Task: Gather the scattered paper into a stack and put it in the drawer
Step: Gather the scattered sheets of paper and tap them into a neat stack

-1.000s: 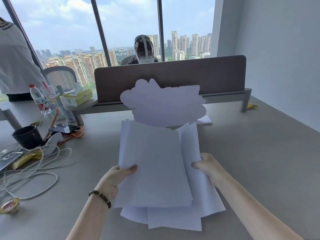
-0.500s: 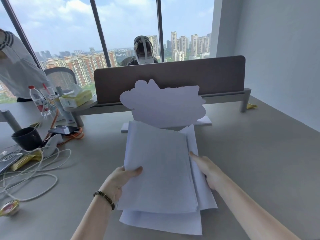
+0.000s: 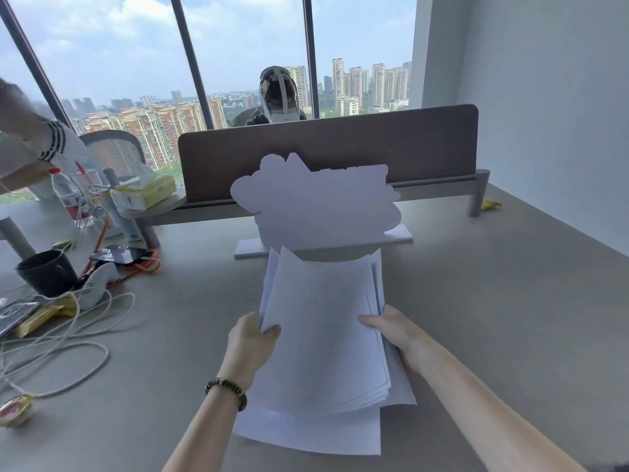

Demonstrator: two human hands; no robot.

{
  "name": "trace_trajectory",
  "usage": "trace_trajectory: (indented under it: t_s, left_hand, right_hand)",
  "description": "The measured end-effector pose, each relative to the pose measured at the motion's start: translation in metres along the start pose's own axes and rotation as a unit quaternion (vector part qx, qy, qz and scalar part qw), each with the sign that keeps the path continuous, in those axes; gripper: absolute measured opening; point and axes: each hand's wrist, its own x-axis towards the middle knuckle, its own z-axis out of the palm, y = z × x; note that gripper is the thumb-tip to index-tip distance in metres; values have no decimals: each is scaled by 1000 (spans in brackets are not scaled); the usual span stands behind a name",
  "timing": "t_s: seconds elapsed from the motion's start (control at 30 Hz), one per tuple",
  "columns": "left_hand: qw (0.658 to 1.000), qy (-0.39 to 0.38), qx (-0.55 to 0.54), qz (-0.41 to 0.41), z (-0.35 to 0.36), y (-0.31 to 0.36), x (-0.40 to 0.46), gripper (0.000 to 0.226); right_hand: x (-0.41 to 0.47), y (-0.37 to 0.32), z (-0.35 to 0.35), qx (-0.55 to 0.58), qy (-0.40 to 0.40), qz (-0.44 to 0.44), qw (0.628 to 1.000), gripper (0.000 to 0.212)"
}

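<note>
We see white paper on a grey bench, a brown divider, a black mug, a yellow tissue box, an orange cable, white cords and a dark beaded bracelet.

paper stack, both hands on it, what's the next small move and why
Probably tap the paper stack square on the desk. The left hand and right hand grip its sides, yet sheets fan past the right edge and a bottom sheet sticks out toward the person. No drawer shows yet.
</note>
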Motion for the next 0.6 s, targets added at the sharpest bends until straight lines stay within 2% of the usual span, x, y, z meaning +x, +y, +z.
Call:
trace_trajectory:
  t_s: [0.07,0.13,0.2,0.27,0.37,0.47,0.53,0.57,0.6]
  left_hand:
    - [993,-44,-108,-36,-1,-1,2,7]
    - [986,-72,-140,-49,-1,-4,4,17]
    - [994,-66,-83,-30,1,-7,8,25]
    - [998,-47,39,3,1,-6,8,22]
    - [982,5,185,29,3,-9,9,37]
    - [977,4,208,37,4,-16,15,44]
    - [979,-13,200,39,3,-19,23,34]
    - [984,-23,172,36,1,-17,24,32]
    - [994,-32,103,30,-1,-19,27,44]
  right_hand:
    - [-3,-2,0,-9,3,-11,1000,46]
    - [-6,-4,0,-15,5,-23,1000,50]
    - [-9,-5,-1,-9,6,-28,1000,46]
    - [-12,-4,-3,-1,8,-30,1000,34]
    - [-11,-3,-2,-3,19,-25,1000,35]
    - [-10,-2,3,-12,28,-36,999,41]
    - [-12,-1,6,-8,27,-49,998,40]
    - [-12,0,6,0,29,-55,998,39]
    - [-13,0,5,9,31,-66,997,40]
